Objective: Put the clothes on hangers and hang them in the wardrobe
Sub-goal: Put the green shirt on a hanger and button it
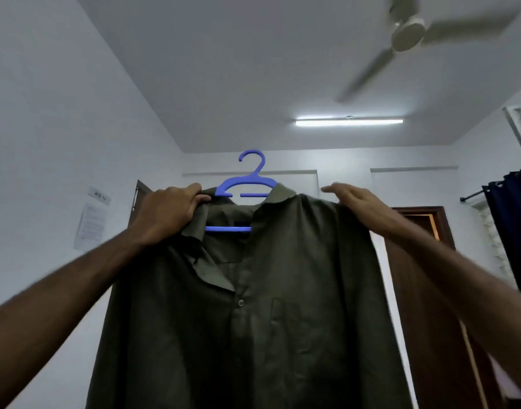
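- Two bare forearms reach up and forward from the lower corners of the view, both raised to about the same height.
- The left hand (170,208) is seen from the back, knuckles up, its fingers curled over into a tight grip, with the thumb tip pointing toward the centre.
- The right hand (356,202) is also seen from the back, its fingers fairly straight and close together, pointing toward the left hand; its outline is slightly blurred.
- The hands are well apart.
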The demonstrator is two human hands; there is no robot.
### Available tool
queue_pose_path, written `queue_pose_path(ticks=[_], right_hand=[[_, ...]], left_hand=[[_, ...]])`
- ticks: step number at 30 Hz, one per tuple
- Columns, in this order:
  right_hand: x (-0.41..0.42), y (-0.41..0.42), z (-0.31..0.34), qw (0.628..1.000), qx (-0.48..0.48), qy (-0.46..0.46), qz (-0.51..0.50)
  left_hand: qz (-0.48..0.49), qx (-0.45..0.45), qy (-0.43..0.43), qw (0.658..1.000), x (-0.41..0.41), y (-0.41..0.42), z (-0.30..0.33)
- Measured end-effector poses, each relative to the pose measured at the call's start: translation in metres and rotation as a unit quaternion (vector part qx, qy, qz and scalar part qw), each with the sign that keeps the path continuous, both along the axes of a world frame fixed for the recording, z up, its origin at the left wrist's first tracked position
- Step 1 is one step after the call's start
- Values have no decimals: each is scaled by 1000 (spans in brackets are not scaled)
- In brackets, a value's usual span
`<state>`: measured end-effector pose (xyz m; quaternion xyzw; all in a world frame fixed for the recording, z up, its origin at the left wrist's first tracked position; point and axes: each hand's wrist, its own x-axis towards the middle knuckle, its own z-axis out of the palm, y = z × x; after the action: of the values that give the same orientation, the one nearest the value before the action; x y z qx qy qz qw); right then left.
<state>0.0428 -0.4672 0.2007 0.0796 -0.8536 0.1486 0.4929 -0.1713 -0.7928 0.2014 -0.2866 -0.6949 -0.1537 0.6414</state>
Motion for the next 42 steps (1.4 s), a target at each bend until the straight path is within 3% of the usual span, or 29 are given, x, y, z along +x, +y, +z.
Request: queue_pose_path(ticks=[2, 6, 9, 15, 20, 24, 28, 32, 34, 38, 42], right_hand=[[19, 1, 17, 997, 34, -56, -30], [60, -14, 37, 987, -42, -113, 108], [73, -15, 46, 975, -78, -153, 142], [45, 25, 12, 951, -174, -209, 146], [-36, 90, -125, 896, -262, -336, 125], [-94, 145, -296, 834, -334, -428, 95], [-130, 172, -440, 804, -373, -463, 23], [-166, 191, -545, 791, -342, -507, -20], [-189, 203, -589, 790, -305, -531, -37], [-234, 232, -656, 787, -263, -555, -56], [-273, 242, -699, 791, -194, -566, -126]], left_hand=[[-32, -18, -56, 998, 17, -12, 22], [-114, -115, -162, 973, 45, -39, 72], [-135, -179, -236, 946, 54, -41, 92], [-174, -213, -332, 902, 28, -5, 67], [-129, -274, -389, 870, -58, 65, -71], [-105, -268, -423, 859, -115, 126, -235], [-99, -247, -479, 836, -161, 176, -399], [-96, -236, -548, 797, -196, 213, -525], [-83, -245, -543, 799, -213, 231, -572], [-10, -256, -507, 823, -252, 262, -647], [-20, -208, -580, 787, -287, 275, -694]])
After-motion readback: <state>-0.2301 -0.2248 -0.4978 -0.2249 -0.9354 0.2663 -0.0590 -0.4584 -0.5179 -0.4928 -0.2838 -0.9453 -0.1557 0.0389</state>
